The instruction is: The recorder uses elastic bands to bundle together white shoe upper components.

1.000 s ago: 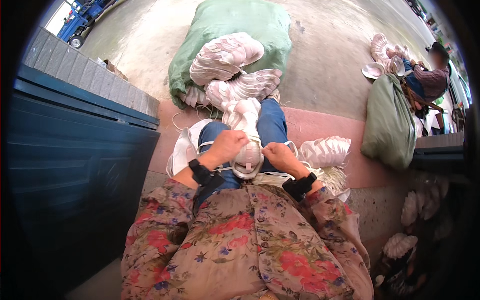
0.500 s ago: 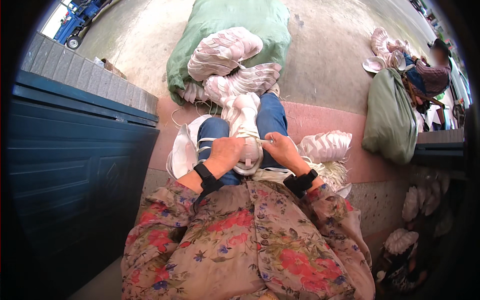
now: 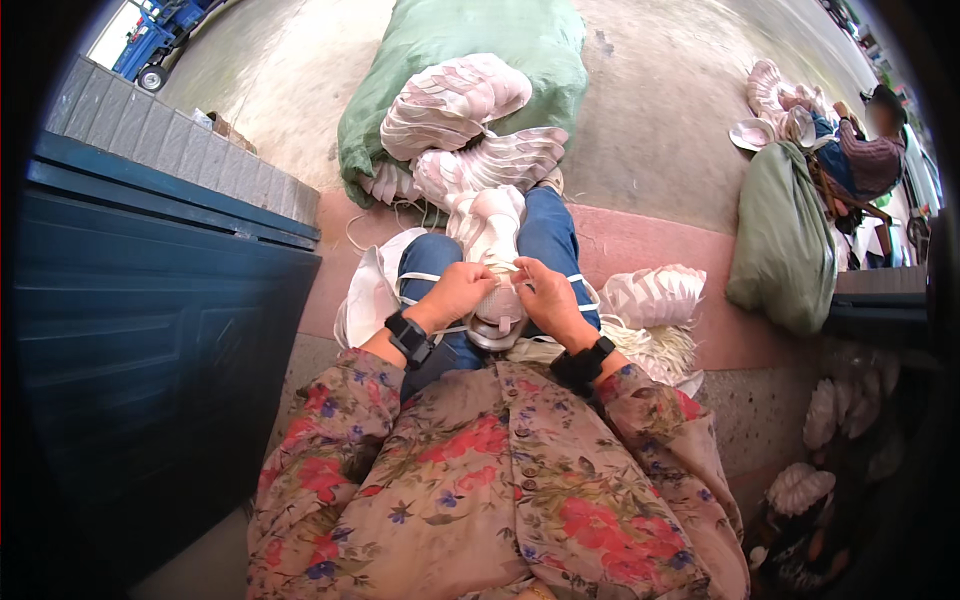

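Head view: apparently gripping white lace in both grips, pinching it with closed fingertips of left hand and right hand; being unable to tell which strand is in which. Working over a white shoe upper, lying between the legs of the blue trousers, below and between both grips. Running lengthwise near to far, with a pink tab toward the near end. Finding neither hand clearly nearer; flanking the lacing closely from left and right.

Containers: seeing a large green sack far ahead, with stacked pale uppers resting against its near side; not seeing inside. Seeing an olive sack bulging at right, also hiding its contents.
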The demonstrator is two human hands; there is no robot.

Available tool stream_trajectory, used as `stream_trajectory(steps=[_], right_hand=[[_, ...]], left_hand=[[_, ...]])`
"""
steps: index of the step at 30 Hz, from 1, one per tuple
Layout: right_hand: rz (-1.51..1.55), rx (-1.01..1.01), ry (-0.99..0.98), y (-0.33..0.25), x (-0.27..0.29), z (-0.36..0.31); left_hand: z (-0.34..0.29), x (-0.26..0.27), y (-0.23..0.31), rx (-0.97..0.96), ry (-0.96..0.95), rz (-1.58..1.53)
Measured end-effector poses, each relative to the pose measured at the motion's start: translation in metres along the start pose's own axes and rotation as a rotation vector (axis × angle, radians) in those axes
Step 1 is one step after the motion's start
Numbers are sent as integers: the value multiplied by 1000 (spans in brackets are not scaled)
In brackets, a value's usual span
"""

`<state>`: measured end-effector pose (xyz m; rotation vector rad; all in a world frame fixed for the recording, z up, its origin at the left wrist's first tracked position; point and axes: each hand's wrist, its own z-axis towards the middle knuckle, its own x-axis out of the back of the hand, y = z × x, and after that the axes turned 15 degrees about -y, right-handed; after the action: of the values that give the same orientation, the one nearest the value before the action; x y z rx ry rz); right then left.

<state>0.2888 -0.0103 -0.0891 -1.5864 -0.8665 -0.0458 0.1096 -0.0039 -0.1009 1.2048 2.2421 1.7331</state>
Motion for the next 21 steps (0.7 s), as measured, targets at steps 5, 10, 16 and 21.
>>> stream_trajectory(steps=[5,10,16,21], right_hand=[[78,41,23,8,-2,2],[127,32,46,1,0,8],[112,63,46,19,-2,16],[1117,-145,-142,-25,67,4]], left_hand=[[1,13,17,267,-256,-668],[8,-7,10,48,20,92],[2,-6,41,139,105,466],[6,17,64,-111,61,533]])
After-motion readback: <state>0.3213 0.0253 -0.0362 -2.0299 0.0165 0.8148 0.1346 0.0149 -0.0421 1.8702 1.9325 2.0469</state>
